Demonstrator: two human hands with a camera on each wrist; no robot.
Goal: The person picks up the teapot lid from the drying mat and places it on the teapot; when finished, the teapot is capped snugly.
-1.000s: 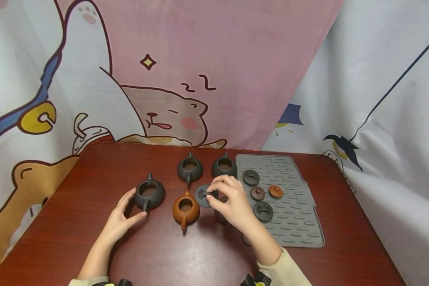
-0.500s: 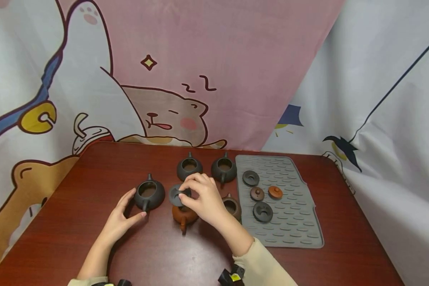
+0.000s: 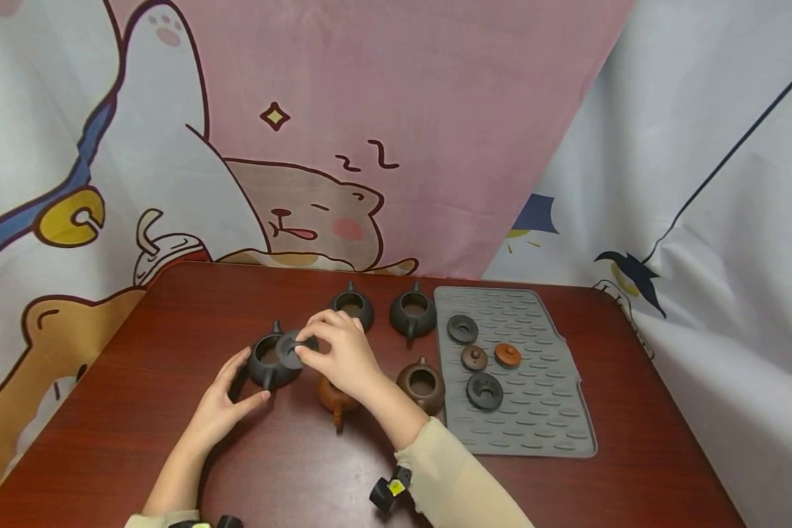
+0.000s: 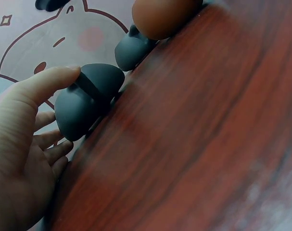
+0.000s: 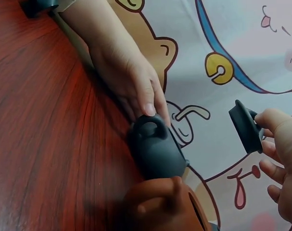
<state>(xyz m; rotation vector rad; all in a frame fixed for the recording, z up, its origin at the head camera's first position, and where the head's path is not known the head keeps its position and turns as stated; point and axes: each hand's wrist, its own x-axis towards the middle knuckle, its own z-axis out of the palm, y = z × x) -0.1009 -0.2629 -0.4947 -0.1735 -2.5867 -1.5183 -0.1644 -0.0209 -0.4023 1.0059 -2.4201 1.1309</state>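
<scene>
My left hand (image 3: 216,409) holds a black teapot (image 3: 272,376) at its left side, thumb at the handle and fingers along the body. The pot stands upright on the table, its mouth uncovered. In my right hand (image 3: 345,353) is a dark grey teapot lid (image 3: 289,352), pinched by its knob. This lid is tilted above the right part of the pot's opening; the right wrist view shows the lid (image 5: 245,127) apart from the black teapot (image 5: 158,154). Under my right hand an orange-brown teapot (image 3: 335,400) is partly hidden.
Two more black teapots (image 3: 413,314) stand at the back, one partly behind my right hand. A brown teapot (image 3: 421,387) is beside the grey mat (image 3: 534,418). On the mat lie two dark lids (image 3: 485,391), a brown lid (image 3: 474,358) and an orange lid (image 3: 508,355).
My right hand has carried the dark lid leftward, past the orange-brown teapot, to above the left black teapot. The brown teapot has come into view. My left hand has stayed in place.
</scene>
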